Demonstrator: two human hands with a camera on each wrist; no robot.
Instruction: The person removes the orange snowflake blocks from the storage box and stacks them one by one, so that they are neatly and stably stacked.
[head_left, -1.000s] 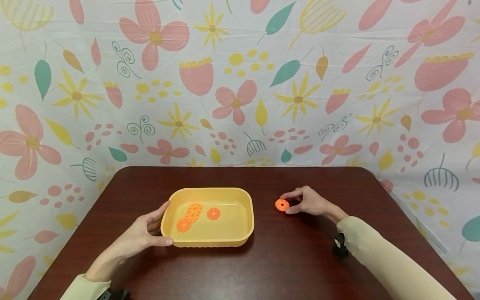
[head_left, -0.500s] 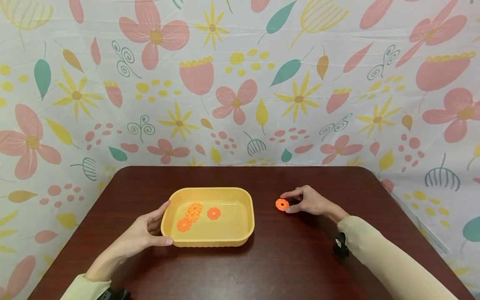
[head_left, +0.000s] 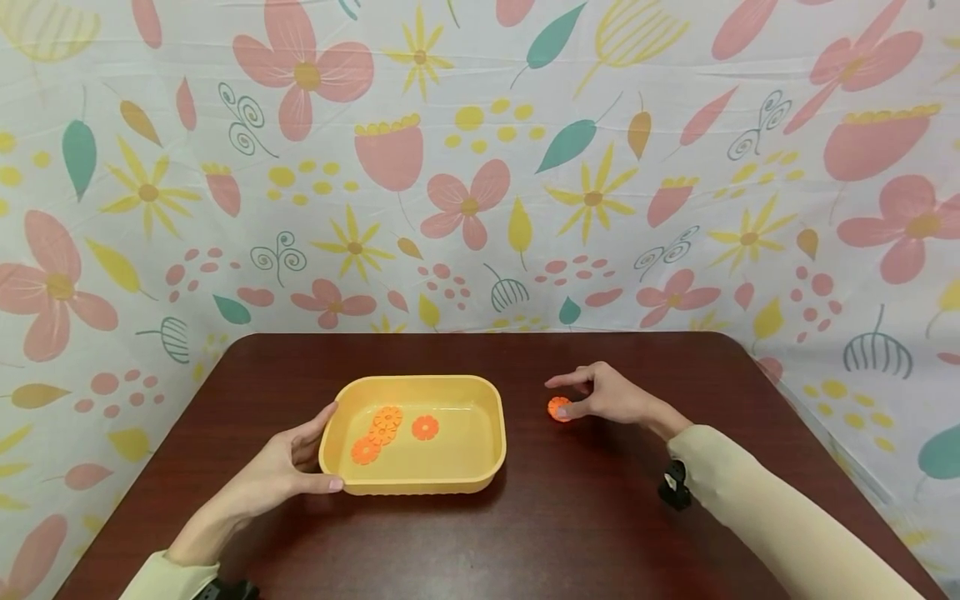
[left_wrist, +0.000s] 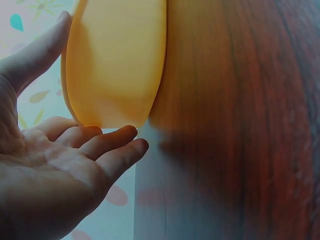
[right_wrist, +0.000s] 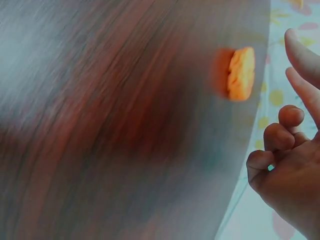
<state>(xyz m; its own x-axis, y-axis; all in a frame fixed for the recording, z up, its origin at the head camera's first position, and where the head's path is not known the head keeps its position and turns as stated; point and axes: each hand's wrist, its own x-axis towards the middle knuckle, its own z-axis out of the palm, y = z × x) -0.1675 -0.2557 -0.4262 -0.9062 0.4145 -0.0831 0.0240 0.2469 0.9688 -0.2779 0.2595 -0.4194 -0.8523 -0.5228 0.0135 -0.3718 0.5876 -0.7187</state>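
The left hand (head_left: 273,475) holds the left end of a yellow plastic tray (head_left: 420,487), its thumb at the front corner and its fingers along the side. In the left wrist view, the fingertips touch the end of the tray (left_wrist: 117,60). Several orange flower-shaped discs (head_left: 382,432) lie inside, some overlapping and one disc (head_left: 425,427) apart. Right of the tray, the right hand (head_left: 607,396) hovers with thumb and index finger spread beside an orange notched piece (head_left: 557,407). The right wrist view shows this thick piece (right_wrist: 241,74) on the table, perhaps stacked discs, apart from the fingers.
The dark brown table (head_left: 480,550) has rounded far corners. Behind it hangs a white cloth (head_left: 480,283) printed with flowers and leaves. Dark straps with devices (head_left: 675,485) sit at both sleeves.
The right hand has let go of the orange piece, its index finger lifting away from the thumb. The piece stays on the table. The left hand and tray keep their places.
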